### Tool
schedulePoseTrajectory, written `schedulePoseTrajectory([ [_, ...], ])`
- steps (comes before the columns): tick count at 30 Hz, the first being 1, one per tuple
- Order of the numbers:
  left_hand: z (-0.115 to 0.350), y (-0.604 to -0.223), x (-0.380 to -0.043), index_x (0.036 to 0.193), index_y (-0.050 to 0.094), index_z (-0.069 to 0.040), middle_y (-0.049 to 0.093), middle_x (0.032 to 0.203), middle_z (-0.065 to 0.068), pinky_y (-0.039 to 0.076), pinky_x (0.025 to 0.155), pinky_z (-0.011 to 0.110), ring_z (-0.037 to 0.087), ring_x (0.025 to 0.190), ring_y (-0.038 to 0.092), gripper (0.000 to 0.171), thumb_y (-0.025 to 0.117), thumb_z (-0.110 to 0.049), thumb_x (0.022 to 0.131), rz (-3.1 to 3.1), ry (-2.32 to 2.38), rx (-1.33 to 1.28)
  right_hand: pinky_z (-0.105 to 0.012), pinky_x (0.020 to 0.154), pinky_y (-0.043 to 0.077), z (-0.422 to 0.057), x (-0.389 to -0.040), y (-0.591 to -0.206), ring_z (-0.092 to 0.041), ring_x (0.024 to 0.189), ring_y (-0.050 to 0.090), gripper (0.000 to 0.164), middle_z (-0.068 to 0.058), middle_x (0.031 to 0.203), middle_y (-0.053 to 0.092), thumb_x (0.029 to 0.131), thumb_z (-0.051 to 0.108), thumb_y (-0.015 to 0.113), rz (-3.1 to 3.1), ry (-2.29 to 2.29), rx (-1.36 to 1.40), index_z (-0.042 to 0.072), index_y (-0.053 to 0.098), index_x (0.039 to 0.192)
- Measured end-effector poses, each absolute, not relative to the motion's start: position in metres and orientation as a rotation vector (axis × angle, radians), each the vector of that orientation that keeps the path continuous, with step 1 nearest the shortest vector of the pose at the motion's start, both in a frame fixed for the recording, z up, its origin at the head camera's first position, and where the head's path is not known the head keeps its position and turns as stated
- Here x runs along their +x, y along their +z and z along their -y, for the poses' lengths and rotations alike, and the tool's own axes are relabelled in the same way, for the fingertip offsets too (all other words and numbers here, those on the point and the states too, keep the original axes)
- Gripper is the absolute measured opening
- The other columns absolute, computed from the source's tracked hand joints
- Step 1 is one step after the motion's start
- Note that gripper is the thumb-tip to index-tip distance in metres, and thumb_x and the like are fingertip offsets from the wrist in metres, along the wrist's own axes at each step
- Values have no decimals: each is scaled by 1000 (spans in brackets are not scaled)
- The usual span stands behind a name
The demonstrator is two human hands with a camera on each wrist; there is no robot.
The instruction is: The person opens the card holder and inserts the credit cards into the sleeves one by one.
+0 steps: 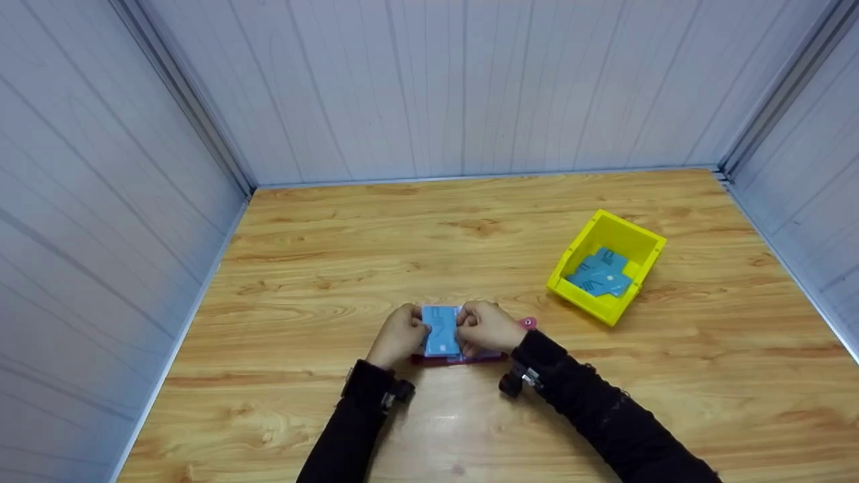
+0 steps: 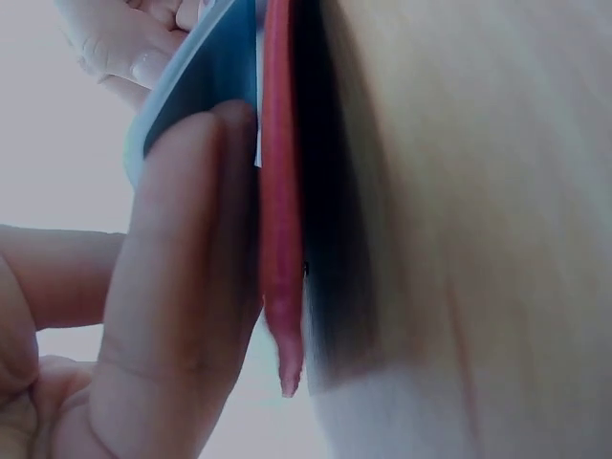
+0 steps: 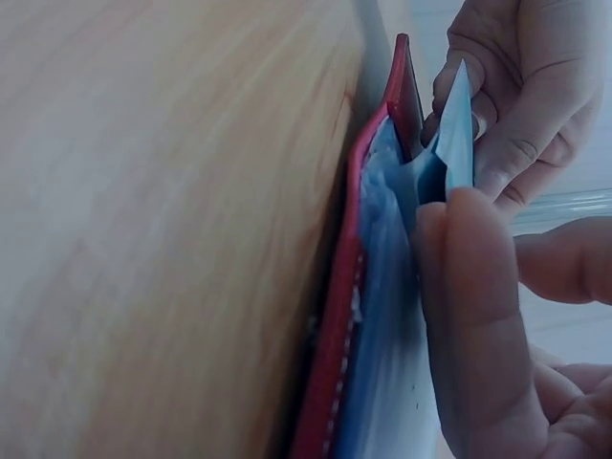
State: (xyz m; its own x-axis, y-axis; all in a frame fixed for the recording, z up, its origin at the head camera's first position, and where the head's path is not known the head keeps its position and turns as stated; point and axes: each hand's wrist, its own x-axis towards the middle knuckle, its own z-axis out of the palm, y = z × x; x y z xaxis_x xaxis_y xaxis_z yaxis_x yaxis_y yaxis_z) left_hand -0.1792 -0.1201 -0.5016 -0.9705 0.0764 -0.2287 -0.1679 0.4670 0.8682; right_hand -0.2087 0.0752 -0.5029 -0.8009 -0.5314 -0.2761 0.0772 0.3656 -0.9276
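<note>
A blue card (image 1: 441, 330) with dark printing lies over an open red card holder (image 1: 493, 359) with clear plastic sleeves (image 3: 387, 277). My left hand (image 1: 398, 337) pinches the card's left edge, thumb on top and fingers underneath, as the left wrist view shows. At the opposite edge my right hand (image 1: 488, 327) pinches the card between thumb and fingers. The card (image 3: 457, 134) stands slightly bowed above the sleeves in the right wrist view. Beneath the left fingers runs the holder's red cover (image 2: 281, 191), close along the table.
Right of the hands stands a yellow bin (image 1: 607, 310) holding several more blue cards (image 1: 604, 272). A pink strap with a snap (image 1: 527, 323) sticks out beyond the right wrist. Pale panel walls (image 1: 429, 87) enclose the wooden table (image 1: 322, 268) at the back and sides.
</note>
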Motion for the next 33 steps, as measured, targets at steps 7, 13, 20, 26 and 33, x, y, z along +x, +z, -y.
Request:
schedulePoseTrajectory([
  [7, 119, -501, -178, 112, 54, 9, 50, 81, 3, 42, 62, 22, 14, 73, 50, 24, 52, -2, 90, -2471, 1538, -80, -27, 54, 57, -79, -208, -503, -11, 52, 63, 22, -7, 71, 65, 87, 0, 54, -2061, -1459, -386, -11, 53, 106],
  [13, 118, -500, -176, 113, 53, 7, 53, 78, 3, 44, 54, 22, 12, 66, 52, 31, 62, -7, 86, -2465, 1547, -75, -28, 56, 58, -86, -209, -501, -12, 56, 63, 27, -13, 75, 67, 89, 3, 54, -2099, -1434, -394, -11, 58, 112],
  [20, 120, -497, -174, 109, 55, 3, 56, 81, 4, 43, 59, 24, 15, 71, 53, 37, 72, -16, 83, -2628, 1379, -56, -24, 54, 53, -101, -213, -501, -13, 60, 63, 23, -14, 80, 70, 91, 9, 59, -2208, -1368, -414, -5, 62, 109],
  [26, 120, -497, -173, 108, 56, 1, 61, 83, 6, 46, 62, 29, 18, 72, 56, 38, 75, -18, 81, -2730, 1245, -54, -25, 58, 55, -111, -215, -504, -13, 64, 63, 22, -13, 83, 71, 91, 11, 59, -2233, -1364, -413, -3, 63, 107],
  [33, 118, -499, -170, 102, 57, 1, 64, 84, 9, 48, 65, 36, 20, 73, 55, 35, 76, -14, 77, -2869, 1101, 11, -27, 62, 56, -115, -215, -508, -13, 66, 64, 22, -12, 84, 71, 90, 10, 58, -2236, -1377, -431, -3, 64, 107],
])
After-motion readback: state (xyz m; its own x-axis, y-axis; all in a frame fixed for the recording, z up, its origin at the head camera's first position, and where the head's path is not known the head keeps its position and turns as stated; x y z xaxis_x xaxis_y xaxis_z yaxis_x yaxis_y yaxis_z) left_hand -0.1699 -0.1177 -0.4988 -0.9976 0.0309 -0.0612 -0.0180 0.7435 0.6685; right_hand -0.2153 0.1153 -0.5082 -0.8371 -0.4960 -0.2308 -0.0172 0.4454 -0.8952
